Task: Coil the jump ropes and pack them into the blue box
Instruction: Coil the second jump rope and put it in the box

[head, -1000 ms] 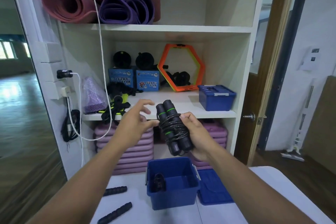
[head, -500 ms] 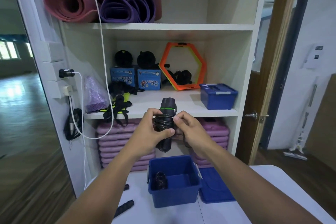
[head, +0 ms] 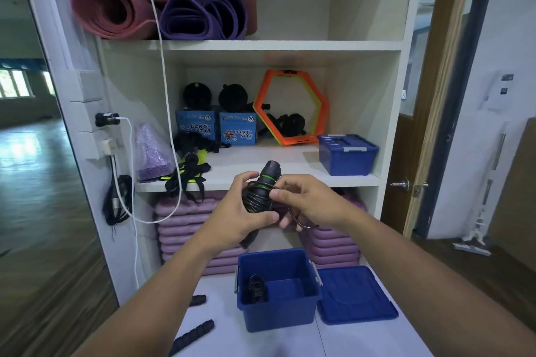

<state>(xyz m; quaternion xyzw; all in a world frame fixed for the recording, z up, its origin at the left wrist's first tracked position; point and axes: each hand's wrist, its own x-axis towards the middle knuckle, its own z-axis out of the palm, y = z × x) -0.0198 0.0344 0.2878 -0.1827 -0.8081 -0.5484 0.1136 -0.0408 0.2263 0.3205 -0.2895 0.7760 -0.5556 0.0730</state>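
From the head view, the left hand (head: 242,211) grips a black jump rope with green-ringed handles (head: 265,182), its thin cord wound round both handles. The right hand (head: 309,203) pinches the cord at the bundle, and a loose loop of cord (head: 301,223) hangs beneath it. I judge the winding nearly finished, with only the end left to secure. The bundle is held above the open blue plastic box (head: 278,314) on the white worktop (head: 333,340). One dark coiled rope (head: 255,288) already lies inside. Two black ribbed handles (head: 193,335) lie on the worktop, probably a rope left to coil. The flat blue lid (head: 356,295) lies just beside the box.
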